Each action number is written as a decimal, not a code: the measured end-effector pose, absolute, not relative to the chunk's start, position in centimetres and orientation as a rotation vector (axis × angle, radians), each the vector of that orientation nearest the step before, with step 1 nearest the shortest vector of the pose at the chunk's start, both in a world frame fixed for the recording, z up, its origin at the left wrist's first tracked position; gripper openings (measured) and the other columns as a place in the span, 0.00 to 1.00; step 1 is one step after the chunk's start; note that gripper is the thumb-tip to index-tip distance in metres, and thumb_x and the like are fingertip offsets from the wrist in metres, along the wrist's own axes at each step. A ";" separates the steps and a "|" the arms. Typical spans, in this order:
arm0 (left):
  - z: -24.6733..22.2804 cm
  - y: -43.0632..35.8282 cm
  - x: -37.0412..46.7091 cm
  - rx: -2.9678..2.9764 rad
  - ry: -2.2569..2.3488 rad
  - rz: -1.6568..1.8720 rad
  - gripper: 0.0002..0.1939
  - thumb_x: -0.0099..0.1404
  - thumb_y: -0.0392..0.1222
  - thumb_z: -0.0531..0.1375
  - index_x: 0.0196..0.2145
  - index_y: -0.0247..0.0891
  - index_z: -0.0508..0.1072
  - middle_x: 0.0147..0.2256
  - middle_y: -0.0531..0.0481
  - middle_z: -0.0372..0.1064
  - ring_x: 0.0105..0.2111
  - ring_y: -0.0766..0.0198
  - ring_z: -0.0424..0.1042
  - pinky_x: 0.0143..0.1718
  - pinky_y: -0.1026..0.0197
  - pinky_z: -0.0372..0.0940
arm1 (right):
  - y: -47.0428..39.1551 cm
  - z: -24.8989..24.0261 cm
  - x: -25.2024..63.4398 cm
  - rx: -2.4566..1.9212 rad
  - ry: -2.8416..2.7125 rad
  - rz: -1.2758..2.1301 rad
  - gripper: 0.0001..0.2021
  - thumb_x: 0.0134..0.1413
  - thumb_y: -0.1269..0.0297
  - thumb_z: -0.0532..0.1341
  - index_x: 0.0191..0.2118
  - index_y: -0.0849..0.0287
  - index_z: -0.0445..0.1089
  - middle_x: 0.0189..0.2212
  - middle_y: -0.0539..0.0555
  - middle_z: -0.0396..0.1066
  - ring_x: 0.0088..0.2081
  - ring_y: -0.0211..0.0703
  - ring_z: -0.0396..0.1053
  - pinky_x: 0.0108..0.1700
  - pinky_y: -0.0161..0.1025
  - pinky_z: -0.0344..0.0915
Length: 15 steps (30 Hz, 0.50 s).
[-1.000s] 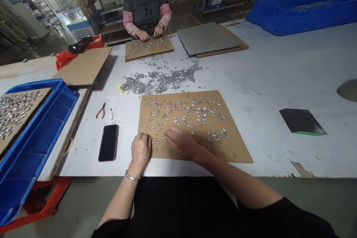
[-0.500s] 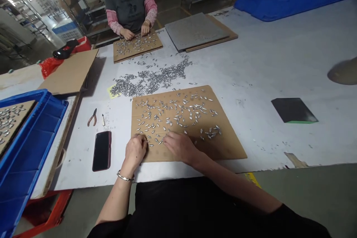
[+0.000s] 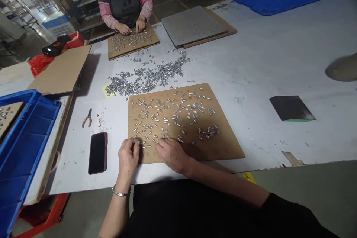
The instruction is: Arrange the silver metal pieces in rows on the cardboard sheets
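Note:
A brown cardboard sheet [image 3: 223, 145] lies in front of me, strewn with small silvery spindle-shaped metal pieces [image 3: 178, 117]. At its lower left corner is my left hand [image 3: 128, 156], thumb and forefinger pinched together near the sheet's edge; whatever is between the fingertips is too small to make out. My right hand [image 3: 172, 154] rests over the lower middle, its fingers bent and close together on the sheet, the tips partly hidden. Several pieces lie in the gap between the two hands. Beyond the sheet spreads a heap of the same pieces [image 3: 150, 78] on the white table.
Left of the sheet lie a phone [image 3: 97, 152], pliers [image 3: 87, 118] and a small pale-handled tool [image 3: 98, 120]. A blue crate [image 3: 28, 148] stands far left, a black block [image 3: 292, 108] right. Across the table a co-worker handles pieces on another cardboard [image 3: 134, 44].
The view has shifted slightly, so most things sit a little farther left. My left hand has turned, its thumb and forefinger now pointing up; my right hand stays over the sheet's lower part.

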<state>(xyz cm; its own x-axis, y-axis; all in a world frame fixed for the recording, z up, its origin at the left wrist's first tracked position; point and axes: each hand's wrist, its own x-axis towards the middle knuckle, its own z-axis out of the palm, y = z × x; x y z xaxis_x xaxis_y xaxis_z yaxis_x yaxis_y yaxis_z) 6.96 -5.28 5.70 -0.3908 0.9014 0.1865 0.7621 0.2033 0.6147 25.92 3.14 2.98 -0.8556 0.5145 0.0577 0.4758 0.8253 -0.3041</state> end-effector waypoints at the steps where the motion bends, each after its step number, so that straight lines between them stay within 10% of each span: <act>1: 5.6 -5.5 7.1 1.594 2.247 0.969 0.08 0.71 0.44 0.56 0.37 0.42 0.75 0.36 0.48 0.75 0.37 0.59 0.75 0.43 0.56 0.70 | 2.8 2.8 26.0 -0.746 -2.868 0.411 0.10 0.66 0.75 0.56 0.36 0.60 0.74 0.35 0.57 0.74 0.36 0.44 0.67 0.39 0.41 0.57; 15: 5.1 -4.3 8.8 1.726 2.061 0.925 0.08 0.72 0.41 0.56 0.38 0.42 0.76 0.38 0.47 0.76 0.39 0.60 0.76 0.44 0.56 0.72 | 6.3 5.0 27.8 -0.997 -2.876 0.511 0.11 0.70 0.65 0.55 0.39 0.60 0.74 0.38 0.57 0.73 0.39 0.44 0.69 0.41 0.38 0.57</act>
<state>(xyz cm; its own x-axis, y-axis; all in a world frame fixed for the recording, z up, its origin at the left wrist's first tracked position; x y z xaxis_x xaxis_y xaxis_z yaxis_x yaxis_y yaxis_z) 8.77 -4.26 5.07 -0.2352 0.9565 0.1728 0.7649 0.0725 0.6400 27.81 6.32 4.97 -0.7902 0.6104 -0.0557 0.5922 0.7370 -0.3258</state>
